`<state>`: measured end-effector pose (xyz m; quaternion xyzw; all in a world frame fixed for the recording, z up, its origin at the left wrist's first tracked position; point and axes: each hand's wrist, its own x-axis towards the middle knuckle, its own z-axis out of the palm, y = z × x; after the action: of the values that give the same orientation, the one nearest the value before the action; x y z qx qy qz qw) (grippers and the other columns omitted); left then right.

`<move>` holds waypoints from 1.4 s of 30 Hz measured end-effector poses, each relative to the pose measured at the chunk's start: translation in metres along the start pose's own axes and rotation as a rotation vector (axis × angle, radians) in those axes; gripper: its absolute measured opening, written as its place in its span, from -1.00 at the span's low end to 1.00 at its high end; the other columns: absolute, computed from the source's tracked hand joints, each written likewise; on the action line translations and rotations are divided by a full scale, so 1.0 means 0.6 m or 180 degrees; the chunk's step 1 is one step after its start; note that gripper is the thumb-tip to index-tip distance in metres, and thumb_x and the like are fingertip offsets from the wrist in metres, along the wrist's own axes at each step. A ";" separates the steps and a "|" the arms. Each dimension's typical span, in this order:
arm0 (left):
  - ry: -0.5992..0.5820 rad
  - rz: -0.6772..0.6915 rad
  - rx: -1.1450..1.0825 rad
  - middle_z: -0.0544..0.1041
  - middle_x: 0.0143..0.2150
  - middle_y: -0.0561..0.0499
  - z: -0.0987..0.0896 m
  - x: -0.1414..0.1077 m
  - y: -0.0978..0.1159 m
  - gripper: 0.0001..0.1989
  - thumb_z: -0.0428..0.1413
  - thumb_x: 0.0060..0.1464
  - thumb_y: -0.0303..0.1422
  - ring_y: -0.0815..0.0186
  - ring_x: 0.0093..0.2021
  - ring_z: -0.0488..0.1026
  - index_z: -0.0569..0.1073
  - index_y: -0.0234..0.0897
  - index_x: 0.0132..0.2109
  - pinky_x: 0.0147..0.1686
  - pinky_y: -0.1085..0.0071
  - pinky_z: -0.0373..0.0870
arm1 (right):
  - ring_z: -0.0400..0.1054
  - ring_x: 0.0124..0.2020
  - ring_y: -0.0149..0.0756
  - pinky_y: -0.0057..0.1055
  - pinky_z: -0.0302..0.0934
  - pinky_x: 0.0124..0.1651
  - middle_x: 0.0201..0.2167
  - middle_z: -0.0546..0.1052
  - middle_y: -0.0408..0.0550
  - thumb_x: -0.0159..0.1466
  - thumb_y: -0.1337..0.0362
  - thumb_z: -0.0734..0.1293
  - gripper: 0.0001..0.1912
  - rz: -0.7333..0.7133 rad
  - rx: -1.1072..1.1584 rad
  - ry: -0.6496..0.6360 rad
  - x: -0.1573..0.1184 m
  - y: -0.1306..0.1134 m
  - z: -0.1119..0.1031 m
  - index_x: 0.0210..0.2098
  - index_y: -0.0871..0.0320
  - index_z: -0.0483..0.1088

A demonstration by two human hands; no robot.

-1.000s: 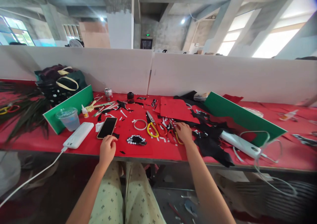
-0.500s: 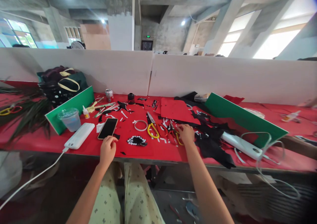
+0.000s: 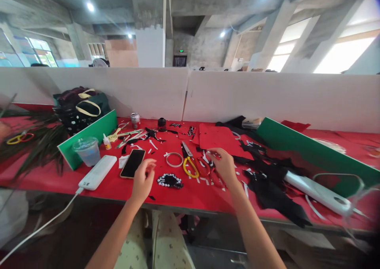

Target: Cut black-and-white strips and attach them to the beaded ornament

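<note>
My left hand [image 3: 144, 178] is raised by the near end of a black smartphone [image 3: 133, 163], its fingers loosely curled and apart with nothing in them. My right hand [image 3: 222, 165] hovers over the tools at centre right. Its fingertips are drawn together, and whatever they pinch is too small to make out. Just left of it lie yellow-handled scissors [image 3: 190, 166] and a red-handled tool [image 3: 204, 167], partly covered by the fingers. Between my hands rest a black piece edged with pearly beads [image 3: 169, 180] and a pale ring [image 3: 174, 159].
Green boards [image 3: 89, 139] flank the red table [image 3: 184, 193] on both sides. A plastic cup [image 3: 86, 151], a white power bank [image 3: 98, 173] and a glue bottle [image 3: 107, 142] stand left. Black fabric scraps [image 3: 276, 193] and a white device [image 3: 317, 191] lie right.
My left hand has lifted off the phone's lower edge and moved right, its fingers loosening. My right hand has come up slightly from the yellow-handled tool. The view has shifted.
</note>
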<state>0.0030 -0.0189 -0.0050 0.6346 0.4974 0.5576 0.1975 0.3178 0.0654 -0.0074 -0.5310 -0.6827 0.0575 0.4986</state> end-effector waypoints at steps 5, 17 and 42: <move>-0.1475 -0.1123 -0.1202 0.54 -0.17 -0.10 0.087 0.110 0.002 -0.77 0.10 0.04 -0.32 0.22 -0.14 0.45 0.51 -0.28 -0.15 -0.15 0.34 0.33 | 0.35 -0.25 -0.22 -0.29 0.24 -0.13 -0.34 0.47 -0.01 0.21 0.23 0.28 -0.85 -0.0734 0.0417 -0.0148 0.045 -0.078 0.089 -0.35 0.12 0.49; -0.1880 -0.1139 -0.2057 0.56 -0.18 -0.09 0.149 0.169 -0.065 -0.58 0.25 -0.10 -0.12 0.26 -0.19 0.43 0.56 -0.32 -0.14 -0.17 0.41 0.27 | 0.30 -0.29 -0.26 -0.33 0.23 -0.20 -0.38 0.42 -0.05 0.18 0.42 0.27 -0.90 -0.1312 0.0331 -0.0377 0.043 -0.082 0.151 -0.43 0.12 0.35; -0.1521 -0.1329 -0.2151 0.59 -0.24 -0.08 0.153 0.165 -0.081 -0.62 0.31 -0.19 -0.17 0.28 -0.25 0.47 0.58 -0.33 -0.23 -0.17 0.39 0.33 | 0.31 -0.10 -0.21 -0.25 0.24 -0.03 -0.19 0.43 0.00 0.25 0.36 0.22 -0.76 -0.0917 0.0368 -0.0630 0.024 -0.082 0.150 -0.10 0.09 0.36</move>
<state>0.0545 0.1143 -0.0214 0.5316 0.3455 0.4749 0.6103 0.2190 0.0961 -0.0134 -0.3899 -0.7930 0.0767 0.4618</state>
